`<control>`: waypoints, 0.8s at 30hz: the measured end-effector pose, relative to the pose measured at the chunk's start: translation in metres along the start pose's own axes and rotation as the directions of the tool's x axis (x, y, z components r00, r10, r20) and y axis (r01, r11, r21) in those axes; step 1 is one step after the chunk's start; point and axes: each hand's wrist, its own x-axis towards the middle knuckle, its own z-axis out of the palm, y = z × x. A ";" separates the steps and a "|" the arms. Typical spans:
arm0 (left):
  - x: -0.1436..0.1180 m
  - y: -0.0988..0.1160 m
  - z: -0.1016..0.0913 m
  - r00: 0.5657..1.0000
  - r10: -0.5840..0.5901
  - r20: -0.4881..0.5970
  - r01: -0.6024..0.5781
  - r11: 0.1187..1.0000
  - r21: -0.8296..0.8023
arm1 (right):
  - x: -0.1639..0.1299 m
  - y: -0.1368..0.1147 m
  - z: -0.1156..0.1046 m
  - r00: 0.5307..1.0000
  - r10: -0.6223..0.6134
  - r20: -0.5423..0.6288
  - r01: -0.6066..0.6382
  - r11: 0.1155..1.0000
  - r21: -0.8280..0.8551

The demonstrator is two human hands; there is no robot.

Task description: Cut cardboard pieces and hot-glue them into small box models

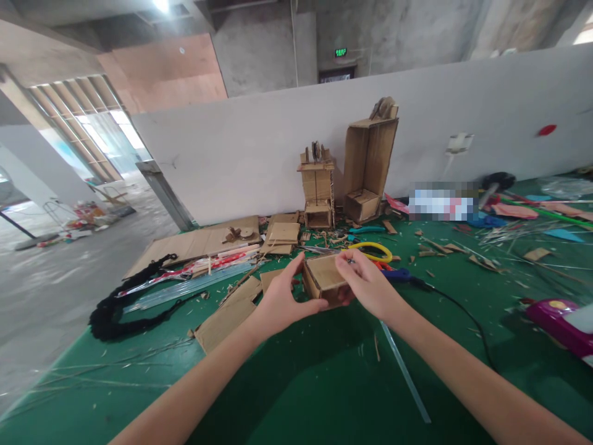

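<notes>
Above the green tabletop I hold a small cardboard box [328, 272], tilted with its top face toward me. My left hand [283, 298] is curled round the box's left side, its thumb along the lower edge and its index finger at the upper left corner. On the right, my right hand [364, 281] grips the box, with fingers on the top face and others partly hidden beneath. A small shiny bit shows by the right fingertips, too small to name. Just behind are scissors with a yellow handle [377, 250] and a blue-handled tool with a black cord [397, 274].
Two cardboard models, a shorter one [317, 185] and a taller one [370, 161], stand against the white partition [241, 154]. Flat cardboard [227, 315], clear glue sticks [189, 287] and a black fuzzy strand [109, 318] lie left. A clear stick [406, 374] and a purple object [558, 321] lie right.
</notes>
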 end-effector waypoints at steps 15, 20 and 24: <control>0.010 0.003 -0.027 0.888 -0.414 0.198 0.458 0.767 -0.450 | -0.002 0.007 -0.060 0.992 0.101 0.075 0.063 0.122 -0.991; 0.009 -0.006 -0.030 0.920 -0.308 0.241 0.382 0.838 -0.389 | 0.009 0.010 -0.064 0.999 0.039 0.021 0.010 0.257 -0.966; 0.008 -0.007 -0.036 0.912 -0.247 0.328 0.339 0.904 -0.259 | 0.012 0.006 -0.061 0.992 -0.063 -0.109 -0.044 0.639 -0.768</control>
